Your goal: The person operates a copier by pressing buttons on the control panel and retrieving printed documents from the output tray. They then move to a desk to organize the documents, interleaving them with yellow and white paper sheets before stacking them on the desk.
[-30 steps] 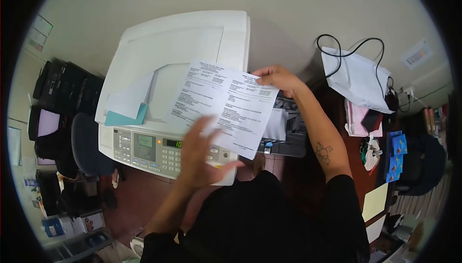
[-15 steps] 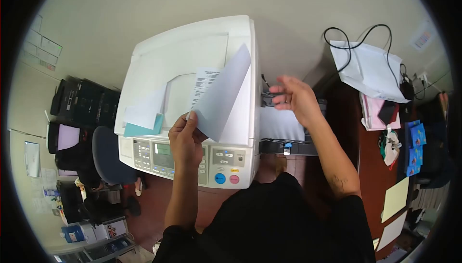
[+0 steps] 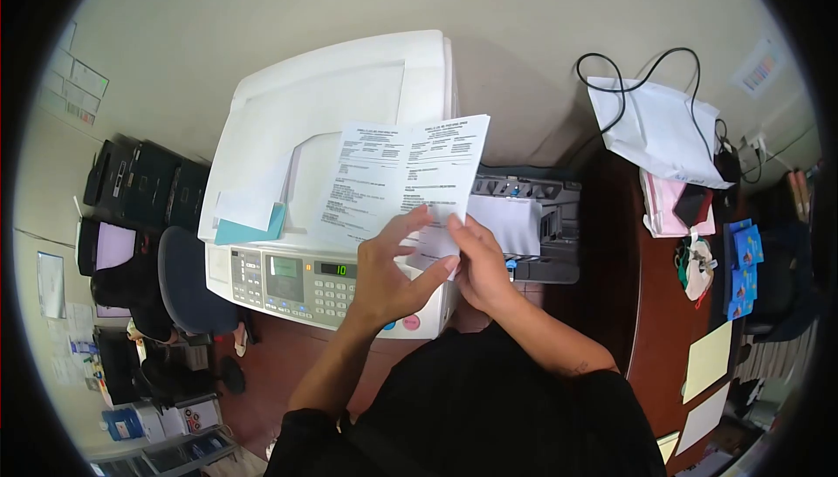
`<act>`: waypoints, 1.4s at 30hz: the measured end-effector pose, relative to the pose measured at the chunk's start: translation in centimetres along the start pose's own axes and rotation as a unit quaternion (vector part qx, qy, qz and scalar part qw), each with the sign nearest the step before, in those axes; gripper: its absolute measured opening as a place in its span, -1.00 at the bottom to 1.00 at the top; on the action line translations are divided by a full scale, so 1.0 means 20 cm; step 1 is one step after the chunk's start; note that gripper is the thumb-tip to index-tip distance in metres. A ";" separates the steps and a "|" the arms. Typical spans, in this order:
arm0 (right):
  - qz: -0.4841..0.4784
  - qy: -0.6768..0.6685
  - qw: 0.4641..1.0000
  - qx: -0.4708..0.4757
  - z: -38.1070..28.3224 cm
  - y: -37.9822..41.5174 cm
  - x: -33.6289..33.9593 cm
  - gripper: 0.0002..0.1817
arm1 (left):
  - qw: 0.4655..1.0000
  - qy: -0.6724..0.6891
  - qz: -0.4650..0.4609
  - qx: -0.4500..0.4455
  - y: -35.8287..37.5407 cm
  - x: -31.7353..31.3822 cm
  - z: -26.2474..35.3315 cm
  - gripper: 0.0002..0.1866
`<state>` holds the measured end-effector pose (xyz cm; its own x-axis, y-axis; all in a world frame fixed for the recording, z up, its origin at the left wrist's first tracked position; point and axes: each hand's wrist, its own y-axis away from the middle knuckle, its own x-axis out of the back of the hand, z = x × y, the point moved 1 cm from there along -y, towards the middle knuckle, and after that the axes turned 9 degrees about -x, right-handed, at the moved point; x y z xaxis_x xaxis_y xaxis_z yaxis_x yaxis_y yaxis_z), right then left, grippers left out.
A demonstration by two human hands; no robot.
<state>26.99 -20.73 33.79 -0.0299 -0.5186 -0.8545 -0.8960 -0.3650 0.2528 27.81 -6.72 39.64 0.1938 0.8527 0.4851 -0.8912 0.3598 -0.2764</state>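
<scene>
My right hand (image 3: 480, 267) pinches a printed sheet (image 3: 443, 158) by its lower right edge, thumb in front, with the text facing me. In front of that sheet's lower part is my left hand (image 3: 388, 272), its fingers and thumb spread and its thumb tip close to the paper's bottom edge. A second printed sheet (image 3: 362, 185) lies on the white lid of the photocopier (image 3: 349, 97), partly overlapped by the held one. To the right of my right hand, white paper (image 3: 515, 219) rests in the copier's dark side tray (image 3: 563, 241).
Blank white paper (image 3: 253, 198) and a teal folder (image 3: 253, 226) lie on the lid's left side. The control panel's display (image 3: 333, 269) reads 10. At right, a brown desk (image 3: 611, 302) holds a white bag (image 3: 655, 128) and papers. A seated person (image 3: 135, 289) is at far left.
My left hand has let go of the sheet and opened. My right hand has come in from the side tray and taken the sheet, which now shows its printed face.
</scene>
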 end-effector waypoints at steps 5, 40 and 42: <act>-0.033 -0.034 0.999 -0.006 0.02 0.01 0.03 -0.57 | 0.998 -0.056 0.000 0.028 -0.02 0.03 0.04 -0.42; -0.176 0.178 0.963 0.103 -0.45 -0.59 -0.69 -0.54 | 0.708 -0.115 0.611 -0.335 0.03 1.48 0.58 -0.74; -0.221 0.163 0.956 0.104 -0.45 -0.61 -0.73 -0.54 | 0.646 -0.209 0.645 -0.351 0.10 1.42 0.66 -0.74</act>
<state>42.43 -15.64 47.30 0.4813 -0.5744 -0.6621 -0.8588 -0.4601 -0.2251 26.05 13.21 63.87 -0.7828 0.4897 -0.3840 0.2339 -0.3402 -0.9108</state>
